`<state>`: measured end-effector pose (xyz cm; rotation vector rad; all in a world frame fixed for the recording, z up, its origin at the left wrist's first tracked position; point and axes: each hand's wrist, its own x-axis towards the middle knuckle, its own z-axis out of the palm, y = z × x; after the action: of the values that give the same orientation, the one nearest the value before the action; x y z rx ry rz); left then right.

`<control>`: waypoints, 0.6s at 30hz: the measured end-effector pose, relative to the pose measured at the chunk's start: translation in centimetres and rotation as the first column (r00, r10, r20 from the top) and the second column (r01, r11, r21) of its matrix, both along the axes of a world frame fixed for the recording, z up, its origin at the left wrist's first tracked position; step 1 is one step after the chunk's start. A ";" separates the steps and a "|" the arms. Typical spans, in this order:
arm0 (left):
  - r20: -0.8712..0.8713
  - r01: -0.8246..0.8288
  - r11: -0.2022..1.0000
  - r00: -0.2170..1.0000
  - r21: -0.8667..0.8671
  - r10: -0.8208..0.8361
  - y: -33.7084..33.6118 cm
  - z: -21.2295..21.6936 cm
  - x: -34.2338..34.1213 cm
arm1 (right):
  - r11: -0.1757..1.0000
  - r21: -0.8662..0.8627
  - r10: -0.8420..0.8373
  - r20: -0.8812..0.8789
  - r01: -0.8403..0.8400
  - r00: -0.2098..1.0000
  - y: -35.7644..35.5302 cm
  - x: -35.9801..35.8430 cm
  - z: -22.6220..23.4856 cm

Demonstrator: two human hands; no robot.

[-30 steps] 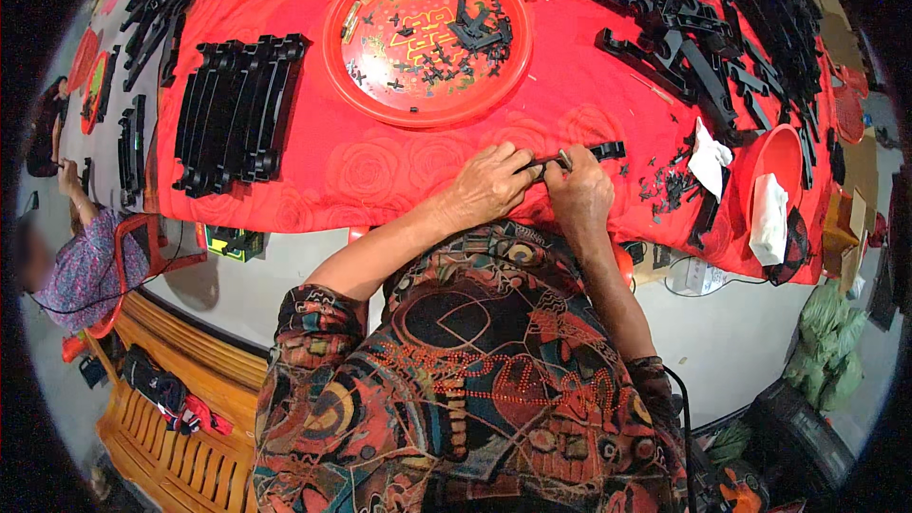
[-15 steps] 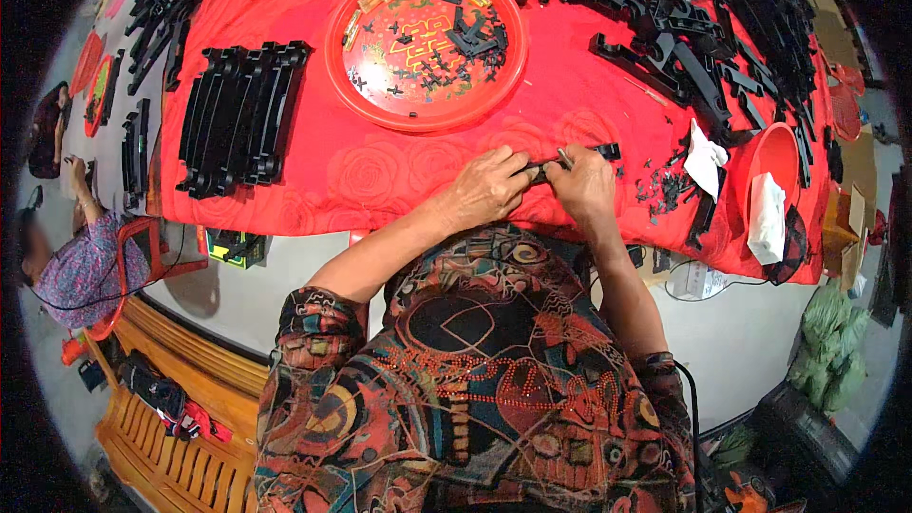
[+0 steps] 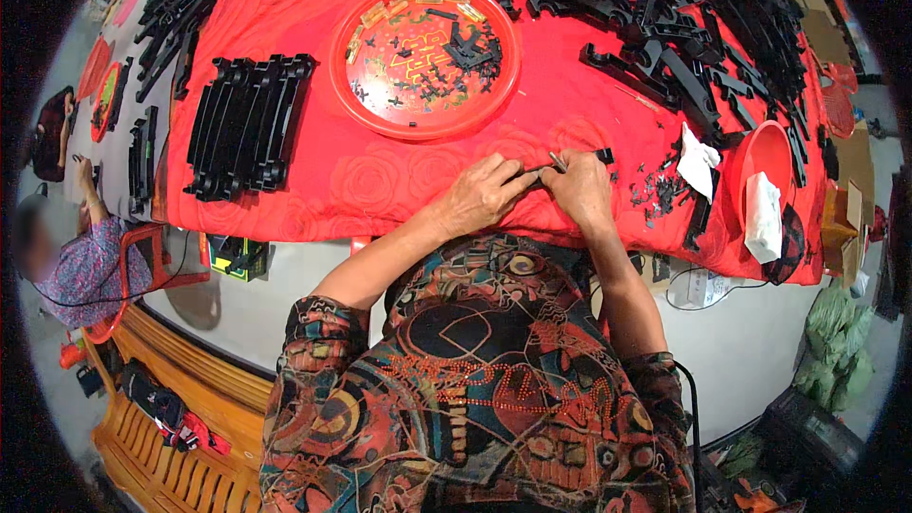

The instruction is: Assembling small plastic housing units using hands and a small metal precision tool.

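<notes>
Barely moved since a moment ago: both hands stay together at the near edge of the bench (image 3: 313, 180), over the red cloth (image 3: 570, 104), with the fingers shifted only a little.

Could slip and drop: the thin black strip (image 3: 556, 164) is small and pinched only at the tips, so a loose squeeze or a quick tug might send it off the near edge and down to the floor. Might also bump the little pile of black bits (image 3: 660, 195) just to the right and scatter them. Hard to find again among so many black pieces.

Left hand (image 3: 483, 195): fingers curled in, nearly closed, tips pinching the left end of the strip. Right hand (image 3: 581, 190): also curled and nearly closed, tips on the strip beside a small black piece (image 3: 604, 155). Cannot tell just how the two parts meet, too small.

Farther back: a round red tray (image 3: 347, 66) with tiny black parts, a neat row of long black pieces (image 3: 242, 123) to the left, a big heap of black parts (image 3: 684, 28) to the right, and a red bucket (image 3: 760, 147) with white paper.
</notes>
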<state>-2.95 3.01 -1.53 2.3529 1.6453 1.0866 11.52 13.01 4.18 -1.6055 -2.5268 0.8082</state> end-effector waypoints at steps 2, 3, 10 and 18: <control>-0.023 -0.005 1.000 1.000 -0.015 0.005 0.0 0.1 0.1 | 0.999 0.040 0.026 0.005 -0.027 1.000 -0.2 0.1 -0.2; -0.045 -0.015 0.999 0.999 -0.034 0.013 -0.1 0.1 0.2 | 0.995 0.077 0.056 0.011 -0.057 0.998 -0.4 0.2 -0.4; -0.065 0.083 0.991 0.994 -0.106 -0.090 0.1 0.3 -0.2 | 0.981 0.148 0.125 0.012 -0.126 0.992 -1.3 0.2 -0.4; -0.081 0.100 0.989 0.991 -0.110 -0.109 0.2 -0.1 -0.3 | 0.996 0.088 0.033 0.017 -0.034 0.999 -0.1 0.2 -0.8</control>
<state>-3.25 3.16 -1.66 2.4189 1.5441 0.8681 11.76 12.90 3.41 -1.5530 -2.5675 0.6793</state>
